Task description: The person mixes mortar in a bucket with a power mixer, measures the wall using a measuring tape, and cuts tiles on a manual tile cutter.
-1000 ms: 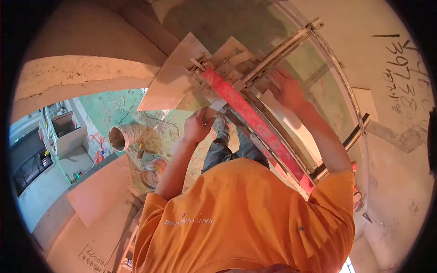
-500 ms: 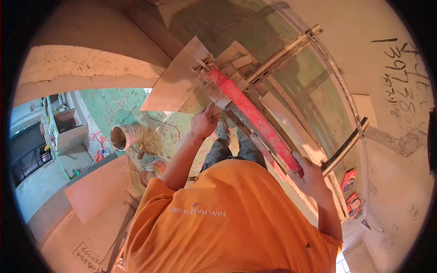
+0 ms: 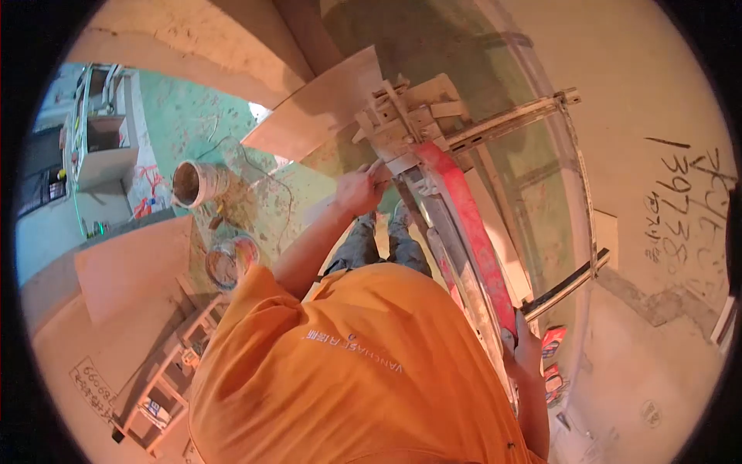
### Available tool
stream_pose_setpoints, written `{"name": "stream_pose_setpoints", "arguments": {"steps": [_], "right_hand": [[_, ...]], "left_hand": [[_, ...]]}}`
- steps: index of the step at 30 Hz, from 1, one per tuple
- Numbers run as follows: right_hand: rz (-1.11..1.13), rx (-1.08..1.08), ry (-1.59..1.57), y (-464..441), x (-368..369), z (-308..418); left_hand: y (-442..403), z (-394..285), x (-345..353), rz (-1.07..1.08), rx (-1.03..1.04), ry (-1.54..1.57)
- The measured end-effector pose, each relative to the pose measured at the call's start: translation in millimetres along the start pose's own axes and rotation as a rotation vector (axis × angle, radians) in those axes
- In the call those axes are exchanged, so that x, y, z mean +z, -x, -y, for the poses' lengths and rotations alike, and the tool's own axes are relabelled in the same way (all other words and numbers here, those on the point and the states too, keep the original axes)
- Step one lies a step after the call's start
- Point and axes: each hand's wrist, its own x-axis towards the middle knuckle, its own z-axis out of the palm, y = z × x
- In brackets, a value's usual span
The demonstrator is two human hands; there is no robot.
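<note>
The long red bar (image 3: 471, 224) runs diagonally over the metal cutting table, from a cluster of fittings (image 3: 406, 127) down to the right. My right hand (image 3: 525, 352) is wrapped round its lower end. My left hand (image 3: 359, 192) is closed beside the upper end, its fingertips close to a small pale flat piece (image 3: 399, 163); what lies inside its fingers is too small to tell. A large pale board (image 3: 321, 112) lies beyond my left hand. Metal side rails (image 3: 514, 121) extend to the right of the bar.
Two buckets, one upright-sided and dirty (image 3: 202, 184) and one lower (image 3: 228, 263), stand on the green floor at left. A wooden rack (image 3: 166, 379) is at lower left. Red packets (image 3: 552, 340) lie near the marked wall (image 3: 657, 309). My feet are below the bar.
My right hand has moved from the far rail down to the lower end of the red bar and closed on it. My left hand has stayed near the upper end. The view has turned.
</note>
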Motion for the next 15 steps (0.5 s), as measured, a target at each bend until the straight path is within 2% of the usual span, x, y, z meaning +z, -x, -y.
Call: {"name": "stream_pose_setpoints", "arguments": {"steps": [3, 8, 11, 15], "right_hand": [[0.015, 0.062, -0.04, -1.6, 9.0, -7.6], [0.004, 0.034, -0.057, -0.8, 10.7, -5.4], [-0.073, 0.036, 0.021, 1.3, 4.7, 12.2], [-0.05, 0.04, 0.045, -13.2, -12.4, 44.1]], "left_hand": [[1.5, -1.0, -1.2, 0.025, -0.034, -0.023], [0.8, -0.5, -0.4, -0.006, -0.018, -0.01], [-0.7, -0.9, 0.2, -0.01, -0.015, -0.004], [2.0, 0.1, 0.4, 0.005, -0.013, -0.012]]}}
